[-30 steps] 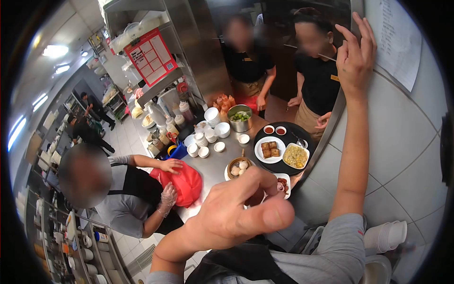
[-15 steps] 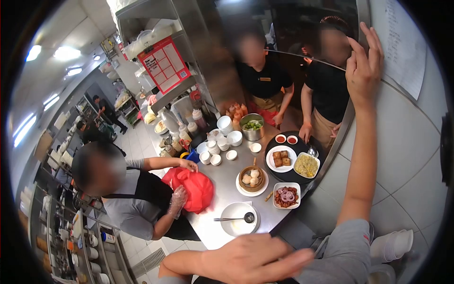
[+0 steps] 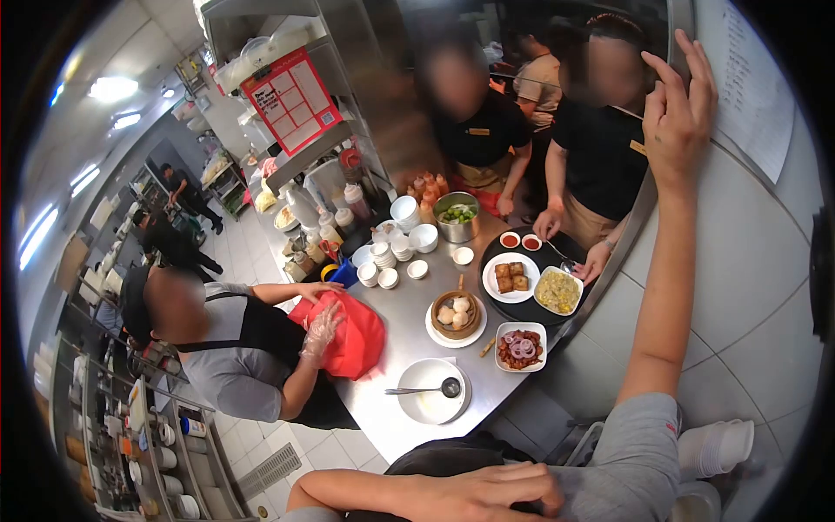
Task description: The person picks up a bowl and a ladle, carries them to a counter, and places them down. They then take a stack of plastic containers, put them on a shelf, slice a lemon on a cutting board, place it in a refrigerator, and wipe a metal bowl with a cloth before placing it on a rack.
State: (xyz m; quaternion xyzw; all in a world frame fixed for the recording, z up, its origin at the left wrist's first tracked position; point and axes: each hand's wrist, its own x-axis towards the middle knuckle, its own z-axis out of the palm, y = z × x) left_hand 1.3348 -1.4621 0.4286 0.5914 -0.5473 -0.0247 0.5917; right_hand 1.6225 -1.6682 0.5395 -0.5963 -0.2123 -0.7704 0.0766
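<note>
My right arm is raised, and my right hand (image 3: 677, 126) rests against the metal window frame at upper right, fingers extended and apart, holding nothing. My left hand (image 3: 500, 491) lies across my front near my right sleeve (image 3: 648, 444), fingers loosely bent; no object shows in it. Beyond it on the steel counter (image 3: 383, 439) is a white bowl (image 3: 413, 404) with a black ladle (image 3: 450, 387). A bamboo steamer of dumplings (image 3: 456, 314) and a square bowl of onion-topped food (image 3: 520, 347) stand farther back. A round black tray (image 3: 511, 306) carries fried cubes (image 3: 511, 277) and a yellow dish (image 3: 558, 291).
At left, a co-worker with a gloved hand (image 3: 323, 332) handles a red bag (image 3: 357, 335). Two people stand behind the window, one hand at the tray's spoon. White cups (image 3: 383, 254), a metal pot (image 3: 457, 228) and sauce bottles (image 3: 357, 200) line the counter's back. Stacked containers (image 3: 718, 448) stand at right.
My left hand has drawn down and back against my front, its fingers bending. The co-worker's gloved hand has moved up onto the red bag. A person's second hand has come to the tray's edge.
</note>
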